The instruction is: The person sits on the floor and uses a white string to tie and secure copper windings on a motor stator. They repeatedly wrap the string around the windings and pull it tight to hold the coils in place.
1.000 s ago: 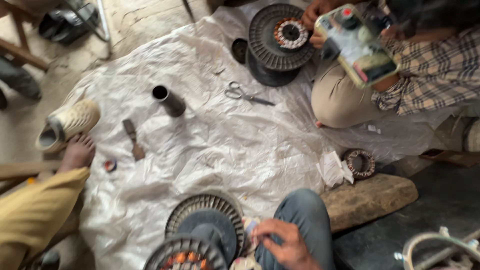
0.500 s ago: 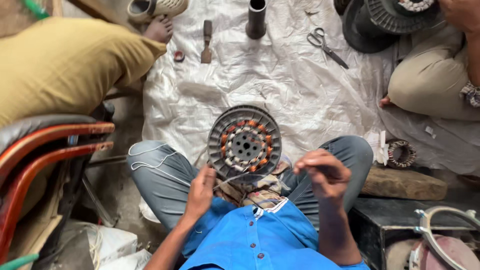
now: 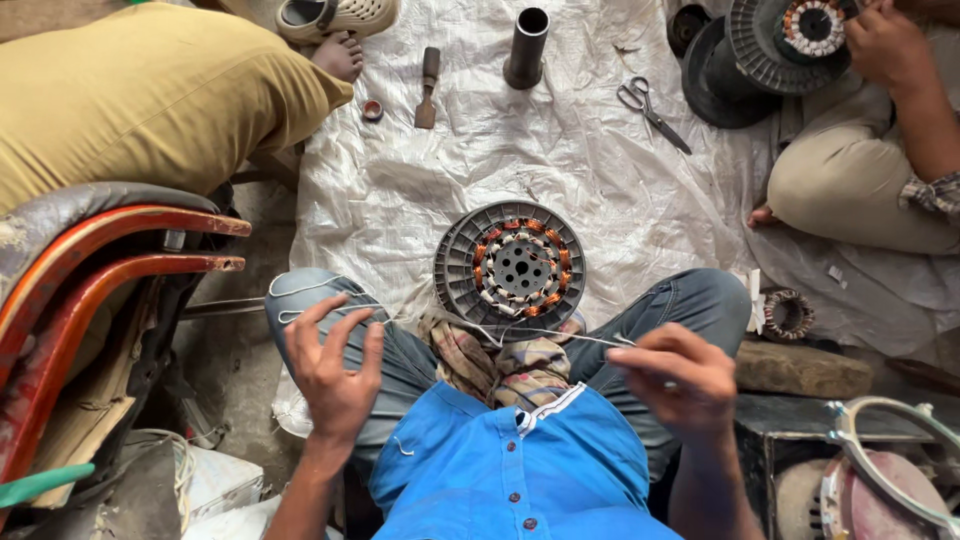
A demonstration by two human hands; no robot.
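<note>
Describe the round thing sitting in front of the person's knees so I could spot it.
On the white sheet, between the person's bent knees, lies a grey ribbed disc. Unlike the co-worker's disc at top right, it has copper coils ringing a holed hub, and white cord runs from it.

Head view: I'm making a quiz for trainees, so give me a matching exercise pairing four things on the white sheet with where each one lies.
Things:
1. scissors
2. dark metal tube
3. wound motor stator
4. chisel

Places:
A. between the seated person's knees, just beyond the left hand and right hand
B. far edge of the sheet, top centre
C. left of the tube, near a bare foot
D. right of the tube, near another person's stator

Pairs: 1-D, 2-B, 3-A, 4-C
</note>
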